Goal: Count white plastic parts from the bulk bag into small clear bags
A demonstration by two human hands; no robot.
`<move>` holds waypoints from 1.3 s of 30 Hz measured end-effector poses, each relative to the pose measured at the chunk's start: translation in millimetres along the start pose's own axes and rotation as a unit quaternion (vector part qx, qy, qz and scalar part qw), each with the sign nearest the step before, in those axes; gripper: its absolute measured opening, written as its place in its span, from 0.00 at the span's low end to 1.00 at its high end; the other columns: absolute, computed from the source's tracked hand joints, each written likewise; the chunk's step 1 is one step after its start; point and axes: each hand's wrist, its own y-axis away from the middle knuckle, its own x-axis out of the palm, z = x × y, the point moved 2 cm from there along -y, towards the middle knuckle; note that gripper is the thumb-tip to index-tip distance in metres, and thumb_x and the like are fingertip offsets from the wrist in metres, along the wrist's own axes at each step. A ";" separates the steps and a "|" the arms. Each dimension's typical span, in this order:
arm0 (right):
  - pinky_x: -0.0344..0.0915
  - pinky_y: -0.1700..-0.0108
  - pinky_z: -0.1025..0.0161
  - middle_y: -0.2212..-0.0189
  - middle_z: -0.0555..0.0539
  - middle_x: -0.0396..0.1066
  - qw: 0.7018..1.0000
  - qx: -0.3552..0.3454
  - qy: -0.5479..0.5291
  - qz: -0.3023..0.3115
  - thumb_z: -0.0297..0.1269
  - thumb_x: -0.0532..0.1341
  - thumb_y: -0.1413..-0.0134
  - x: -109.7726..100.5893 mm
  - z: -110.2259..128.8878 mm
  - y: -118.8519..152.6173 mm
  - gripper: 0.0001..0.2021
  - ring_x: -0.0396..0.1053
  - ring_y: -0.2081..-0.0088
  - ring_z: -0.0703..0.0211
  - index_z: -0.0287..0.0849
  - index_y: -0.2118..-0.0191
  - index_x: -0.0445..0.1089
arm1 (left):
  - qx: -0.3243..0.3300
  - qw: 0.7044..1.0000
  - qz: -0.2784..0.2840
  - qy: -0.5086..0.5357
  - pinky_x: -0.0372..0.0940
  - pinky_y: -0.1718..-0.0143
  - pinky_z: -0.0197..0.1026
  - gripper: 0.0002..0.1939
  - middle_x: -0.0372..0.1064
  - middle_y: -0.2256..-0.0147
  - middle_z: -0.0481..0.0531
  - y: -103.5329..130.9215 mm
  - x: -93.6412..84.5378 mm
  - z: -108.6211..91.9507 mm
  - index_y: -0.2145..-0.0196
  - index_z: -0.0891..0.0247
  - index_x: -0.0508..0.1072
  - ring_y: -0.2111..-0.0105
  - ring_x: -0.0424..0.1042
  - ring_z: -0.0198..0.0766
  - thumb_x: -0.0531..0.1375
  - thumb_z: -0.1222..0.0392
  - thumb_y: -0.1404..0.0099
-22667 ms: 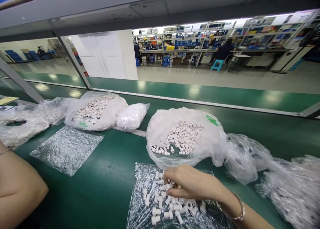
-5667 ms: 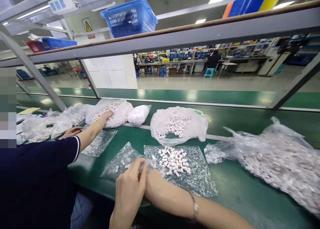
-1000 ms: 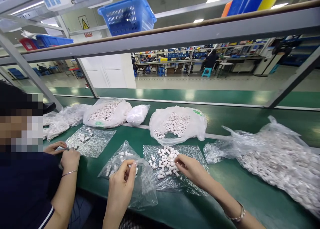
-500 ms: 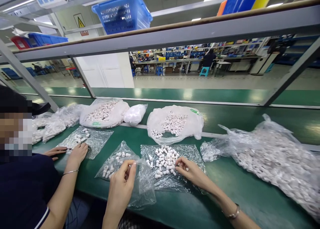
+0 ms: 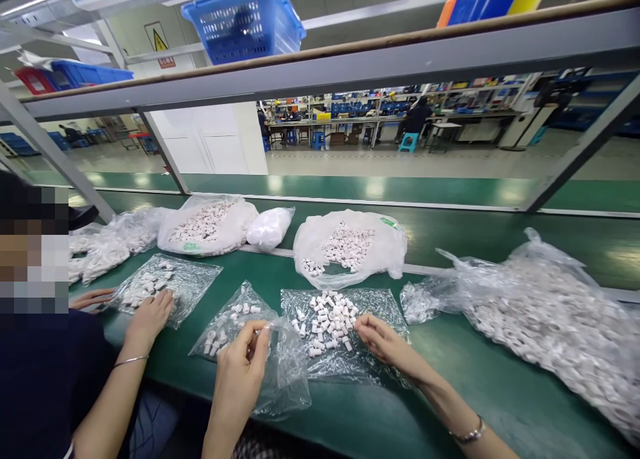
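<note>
My left hand (image 5: 245, 365) pinches the edge of a clear plastic bag (image 5: 290, 379), which holds several small white parts (image 5: 217, 342) at its left side. To the right, a flat clear bag (image 5: 375, 305) lies under a pile of white cylindrical parts (image 5: 333, 319). My right hand (image 5: 383, 339) is at the right edge of that pile with its fingertips pressed together; whatever they hold, if anything, is too small to make out. Behind the pile sits an open translucent bag (image 5: 305, 235) of similar parts.
At the left a co-worker's hands (image 5: 150, 319) rest by another flat bag (image 5: 195, 279) with white parts. A large full bag (image 5: 550, 312) covers the right side. More bags (image 5: 240, 219) stand behind, under a shelf (image 5: 350, 65) with a blue basket (image 5: 245, 22).
My right hand has shifted slightly right, away from the pile. My left hand stays nearly still on the bag. The co-worker's hands have moved left.
</note>
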 end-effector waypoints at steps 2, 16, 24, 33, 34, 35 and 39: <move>0.51 0.75 0.66 0.77 0.54 0.60 0.988 -0.009 0.149 -0.048 0.53 0.54 0.36 11.3 -7.1 -2.8 0.16 0.54 0.77 0.63 0.44 0.63 0.63 | 0.001 1.000 0.002 0.005 0.52 0.79 0.34 0.18 0.54 0.81 0.43 0.1 0.3 -1.6 0.63 0.58 0.72 0.82 0.57 0.35 0.50 0.43 0.31; 0.55 0.79 0.67 0.68 0.49 0.69 0.998 -0.046 0.040 0.030 0.57 0.46 0.33 17.3 14.7 -1.6 0.23 0.58 0.79 0.64 0.45 0.57 0.68 | 0.014 1.000 -0.013 0.014 0.52 0.77 0.35 0.18 0.54 0.79 0.43 1.7 1.2 -2.0 0.63 0.59 0.71 0.80 0.57 0.35 0.50 0.43 0.30; 0.59 0.72 0.62 0.76 0.50 0.67 0.961 -0.121 0.244 0.046 0.54 0.47 0.32 39.7 7.8 -10.6 0.21 0.61 0.77 0.59 0.43 0.57 0.68 | 0.001 0.999 -0.044 0.017 0.52 0.77 0.36 0.20 0.55 0.80 0.44 6.5 0.1 -1.8 0.64 0.59 0.72 0.80 0.59 0.36 0.50 0.42 0.31; 0.50 0.82 0.69 0.73 0.52 0.66 0.993 -0.023 -0.063 0.092 0.56 0.46 0.32 33.2 19.2 -14.5 0.22 0.52 0.83 0.69 0.43 0.60 0.65 | -0.001 0.999 -0.035 0.019 0.48 0.79 0.36 0.20 0.53 0.81 0.43 6.1 -2.8 2.1 0.63 0.59 0.71 0.81 0.58 0.36 0.50 0.42 0.31; 0.56 0.78 0.68 0.71 0.50 0.67 0.995 -0.055 0.004 0.083 0.54 0.47 0.32 39.9 21.3 -16.3 0.20 0.59 0.79 0.66 0.43 0.62 0.66 | -0.001 0.999 -0.036 0.021 0.48 0.79 0.36 0.20 0.52 0.81 0.43 6.5 -2.4 1.4 0.64 0.59 0.71 0.81 0.58 0.36 0.50 0.42 0.31; 0.61 0.73 0.66 0.68 0.48 0.69 0.990 -0.093 0.080 0.070 0.51 0.49 0.31 48.2 22.6 -18.3 0.19 0.64 0.74 0.63 0.43 0.62 0.67 | -0.002 0.999 -0.035 0.022 0.48 0.79 0.36 0.20 0.52 0.81 0.43 6.9 -2.0 0.7 0.64 0.59 0.71 0.81 0.58 0.36 0.50 0.42 0.30; 0.64 0.68 0.61 0.64 0.42 0.72 0.907 -0.177 0.378 0.059 0.39 0.50 0.31 84.2 13.8 -26.3 0.12 0.70 0.68 0.54 0.41 0.54 0.68 | -0.003 0.999 -0.033 0.022 0.48 0.78 0.36 0.20 0.52 0.81 0.43 8.8 -1.8 -0.6 0.63 0.59 0.71 0.81 0.58 0.36 0.49 0.42 0.30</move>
